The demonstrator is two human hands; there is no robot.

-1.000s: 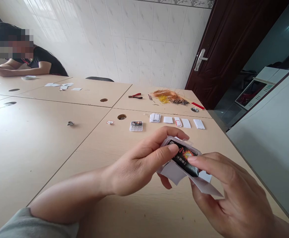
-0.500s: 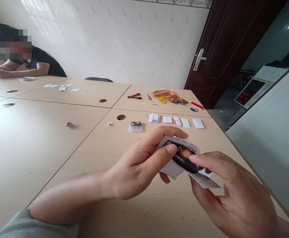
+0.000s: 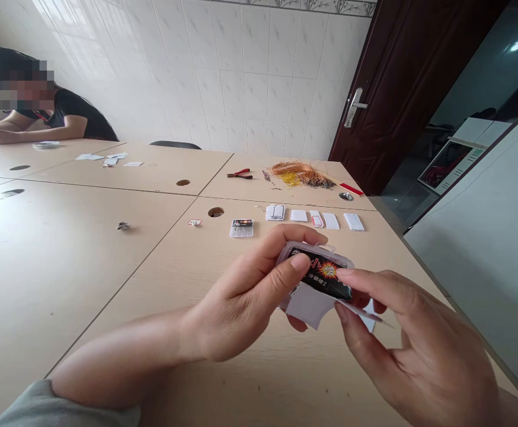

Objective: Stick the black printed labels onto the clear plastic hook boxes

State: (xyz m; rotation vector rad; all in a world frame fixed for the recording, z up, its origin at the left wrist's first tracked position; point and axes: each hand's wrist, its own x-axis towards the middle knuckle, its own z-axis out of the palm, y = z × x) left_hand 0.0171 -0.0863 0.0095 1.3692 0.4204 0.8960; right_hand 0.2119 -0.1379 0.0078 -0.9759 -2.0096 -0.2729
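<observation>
holds a plastic box (image 3: 315, 276) just right of the frame's centre, gripped firmly in the left hand (image 3: 243, 305) with thumb across the black label and fingers curled behind, hiding much of its left side. reaches in from the lower right with the right hand (image 3: 423, 338), partly curled, touching the label with the index finger and resting the thumb by the edge of white paper (image 3: 310, 303) jutting out below; cannot tell whether pinched on box or paper. just beyond the hands, sees a second box (image 3: 241, 229) left of a row of white cards (image 3: 331, 221), near a table hole (image 3: 216, 212). farther up, finds pliers (image 3: 241, 174) and a tangle of copper wire (image 3: 303, 172); at upper left, a co-worker (image 3: 85, 118) leaning on the table (image 3: 85, 255).
</observation>
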